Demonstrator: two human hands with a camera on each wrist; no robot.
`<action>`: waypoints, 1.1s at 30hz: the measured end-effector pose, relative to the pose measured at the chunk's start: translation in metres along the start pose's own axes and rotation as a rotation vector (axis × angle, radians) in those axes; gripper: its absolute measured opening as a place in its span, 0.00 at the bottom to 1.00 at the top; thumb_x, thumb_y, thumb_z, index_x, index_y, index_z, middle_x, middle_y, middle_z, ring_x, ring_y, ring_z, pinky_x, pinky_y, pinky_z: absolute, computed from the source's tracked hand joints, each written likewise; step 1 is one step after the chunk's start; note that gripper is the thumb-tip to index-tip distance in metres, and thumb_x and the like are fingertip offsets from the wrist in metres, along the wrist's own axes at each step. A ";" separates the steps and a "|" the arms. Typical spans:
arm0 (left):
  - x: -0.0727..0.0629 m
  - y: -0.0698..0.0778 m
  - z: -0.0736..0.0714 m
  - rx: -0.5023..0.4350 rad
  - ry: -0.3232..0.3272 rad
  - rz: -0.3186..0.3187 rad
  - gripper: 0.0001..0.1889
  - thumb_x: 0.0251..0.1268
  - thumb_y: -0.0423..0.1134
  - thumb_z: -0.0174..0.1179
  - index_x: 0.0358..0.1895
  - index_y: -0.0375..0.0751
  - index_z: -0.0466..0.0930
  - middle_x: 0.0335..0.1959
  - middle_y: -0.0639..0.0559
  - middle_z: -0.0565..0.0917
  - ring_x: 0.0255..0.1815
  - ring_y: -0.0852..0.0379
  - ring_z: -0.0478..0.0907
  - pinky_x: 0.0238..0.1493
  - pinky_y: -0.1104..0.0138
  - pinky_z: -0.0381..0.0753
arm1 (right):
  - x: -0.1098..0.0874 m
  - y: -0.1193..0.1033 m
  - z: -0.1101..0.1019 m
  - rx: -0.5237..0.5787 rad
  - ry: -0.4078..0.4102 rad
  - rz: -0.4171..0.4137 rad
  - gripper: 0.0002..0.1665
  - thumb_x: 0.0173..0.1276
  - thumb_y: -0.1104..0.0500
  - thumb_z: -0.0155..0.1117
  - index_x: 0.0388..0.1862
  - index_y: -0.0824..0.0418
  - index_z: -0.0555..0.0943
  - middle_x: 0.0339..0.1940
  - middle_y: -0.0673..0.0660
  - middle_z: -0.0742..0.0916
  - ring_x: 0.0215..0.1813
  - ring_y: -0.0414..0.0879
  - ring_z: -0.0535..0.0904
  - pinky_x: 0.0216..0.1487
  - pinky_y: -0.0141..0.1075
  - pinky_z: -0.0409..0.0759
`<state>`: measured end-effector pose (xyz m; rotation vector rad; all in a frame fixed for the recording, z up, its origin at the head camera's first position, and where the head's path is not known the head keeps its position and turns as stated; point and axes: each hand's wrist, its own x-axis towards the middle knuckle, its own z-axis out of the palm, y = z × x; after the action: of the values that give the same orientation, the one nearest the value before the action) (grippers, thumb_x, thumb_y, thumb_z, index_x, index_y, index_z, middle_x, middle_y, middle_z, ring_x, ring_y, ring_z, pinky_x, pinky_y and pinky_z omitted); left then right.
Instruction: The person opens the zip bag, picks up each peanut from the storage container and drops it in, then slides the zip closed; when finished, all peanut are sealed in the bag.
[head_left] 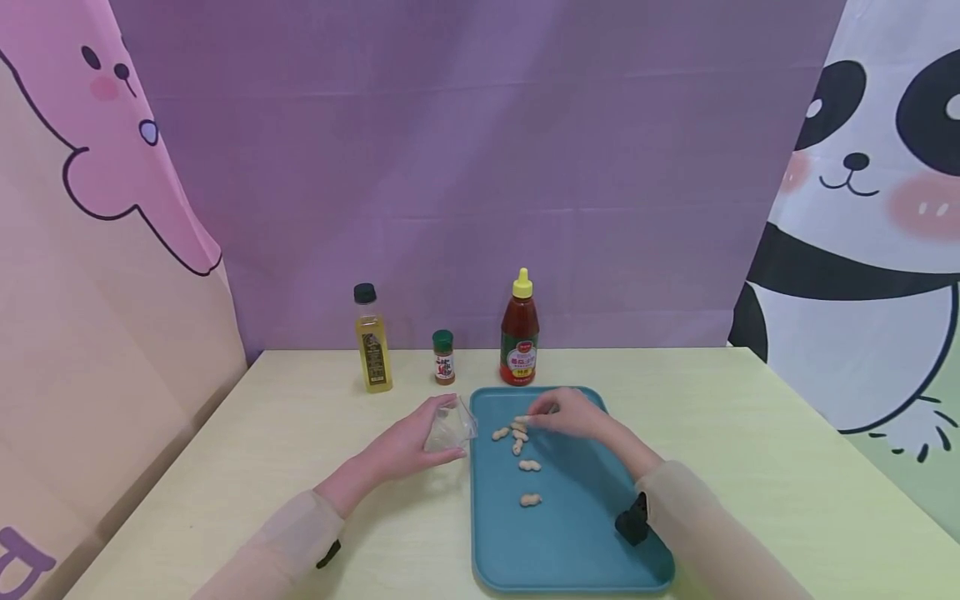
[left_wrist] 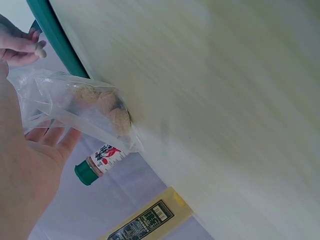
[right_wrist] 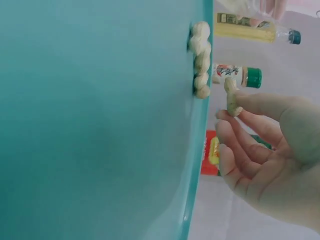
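Observation:
In the head view my left hand [head_left: 411, 440] holds a clear plastic bag [head_left: 452, 427] by the tray's left edge. Several tan, rough-shelled pieces [left_wrist: 107, 102] lie in the bottom of the bag in the left wrist view; they look like nuts. Between thumb and finger my right hand [right_wrist: 272, 145] pinches a peanut [right_wrist: 231, 97] in its shell. That hand is over the upper part of the blue tray [head_left: 570, 533]. Under and beside it, several peanuts sit close together, while one peanut [head_left: 529, 465] and another peanut [head_left: 531, 500] lie apart, nearer the front.
Behind the tray stands a ketchup bottle [head_left: 519, 333] with a yellow cap. To its left are a small green-capped spice jar [head_left: 443, 358] and an oil bottle [head_left: 373, 350] with a black cap. A purple cloth [head_left: 480, 183] hangs behind the pale table [head_left: 247, 467].

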<state>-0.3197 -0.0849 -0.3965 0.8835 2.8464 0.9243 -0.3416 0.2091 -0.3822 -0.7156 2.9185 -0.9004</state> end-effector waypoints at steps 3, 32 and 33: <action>0.000 0.000 0.000 0.005 0.003 0.003 0.45 0.55 0.60 0.62 0.73 0.50 0.49 0.70 0.53 0.64 0.65 0.50 0.67 0.63 0.52 0.70 | -0.003 -0.006 0.000 0.006 0.032 -0.051 0.12 0.66 0.55 0.62 0.41 0.60 0.85 0.36 0.53 0.87 0.33 0.41 0.78 0.33 0.32 0.77; 0.001 -0.004 0.003 -0.002 0.001 0.071 0.46 0.55 0.64 0.59 0.72 0.50 0.49 0.68 0.54 0.65 0.58 0.56 0.70 0.58 0.57 0.74 | 0.000 -0.071 0.029 0.071 0.110 -0.271 0.10 0.62 0.55 0.65 0.40 0.58 0.85 0.31 0.49 0.85 0.30 0.35 0.76 0.29 0.27 0.77; 0.001 -0.004 0.003 -0.004 -0.001 0.073 0.46 0.55 0.64 0.59 0.72 0.50 0.49 0.68 0.54 0.65 0.59 0.56 0.70 0.59 0.57 0.74 | 0.001 -0.072 0.031 0.071 0.112 -0.268 0.10 0.62 0.55 0.66 0.40 0.58 0.85 0.31 0.49 0.84 0.30 0.35 0.75 0.29 0.27 0.77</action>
<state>-0.3219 -0.0857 -0.4010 0.9936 2.8283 0.9354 -0.3074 0.1400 -0.3694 -1.1046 2.9128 -1.0921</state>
